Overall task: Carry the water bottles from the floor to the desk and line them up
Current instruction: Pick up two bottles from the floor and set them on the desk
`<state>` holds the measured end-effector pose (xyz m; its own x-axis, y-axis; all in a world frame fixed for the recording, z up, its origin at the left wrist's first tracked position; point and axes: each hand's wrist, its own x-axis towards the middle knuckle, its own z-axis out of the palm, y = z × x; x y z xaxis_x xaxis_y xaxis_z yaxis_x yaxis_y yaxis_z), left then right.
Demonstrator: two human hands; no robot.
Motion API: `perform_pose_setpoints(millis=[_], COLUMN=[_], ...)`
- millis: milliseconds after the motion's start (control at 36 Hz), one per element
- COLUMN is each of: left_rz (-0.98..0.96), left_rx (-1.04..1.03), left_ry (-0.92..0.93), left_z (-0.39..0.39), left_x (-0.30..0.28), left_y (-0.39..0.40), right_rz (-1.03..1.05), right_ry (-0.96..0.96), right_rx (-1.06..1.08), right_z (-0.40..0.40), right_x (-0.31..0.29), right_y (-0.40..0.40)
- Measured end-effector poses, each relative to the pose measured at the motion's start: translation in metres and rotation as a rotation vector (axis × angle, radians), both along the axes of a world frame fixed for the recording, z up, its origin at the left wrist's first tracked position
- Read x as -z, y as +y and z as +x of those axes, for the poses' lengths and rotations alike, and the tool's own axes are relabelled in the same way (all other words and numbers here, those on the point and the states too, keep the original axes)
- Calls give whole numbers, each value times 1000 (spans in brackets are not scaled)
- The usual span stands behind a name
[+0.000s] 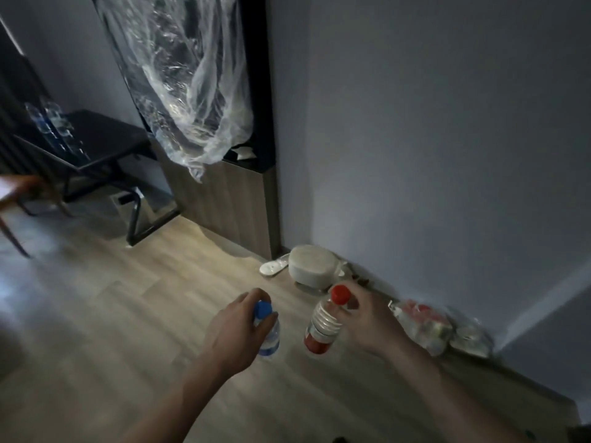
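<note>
My left hand (235,329) grips a clear water bottle with a blue cap (268,334) by its neck, over the wooden floor. My right hand (364,318) holds a second bottle with a red cap and red label (321,327) just under the cap. Both bottles hang upright, about a hand's width apart. The dark desk (105,135) stands at the far left, and several clear bottles with blue labels (54,123) stand in a row on its left part.
A tall wood-panelled cabinet (224,199) draped with clear plastic sheet (192,91) stands by the wall. A white round pot (315,266), a white slipper (271,266) and plastic bags (438,327) lie along the skirting. A wooden chair (19,199) is at the left edge.
</note>
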<state>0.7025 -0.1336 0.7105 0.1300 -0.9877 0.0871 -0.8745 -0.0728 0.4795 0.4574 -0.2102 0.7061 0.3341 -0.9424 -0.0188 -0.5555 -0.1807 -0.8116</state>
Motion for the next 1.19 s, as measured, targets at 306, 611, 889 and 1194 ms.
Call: perform_pose_setpoints(millis=[306,611,889,1194], left_rz=[47,42,17,2], left_rx=[-192,-444,-596,-568], left_ry=[37,126,78,0], left_z=[129,242,365,549], left_x=[-3,-23,-39,-45], left_y=[-103,-173,-197,-204], right_rz=[-85,-148,-188,-279], right_ry=[38,42,-5,46], right_rx=[-200,-425,-588,-550], right_z=[155,303,456,641], right_x=[-7,-19,-31,-41], right_y=[-139,-267,-313,-326])
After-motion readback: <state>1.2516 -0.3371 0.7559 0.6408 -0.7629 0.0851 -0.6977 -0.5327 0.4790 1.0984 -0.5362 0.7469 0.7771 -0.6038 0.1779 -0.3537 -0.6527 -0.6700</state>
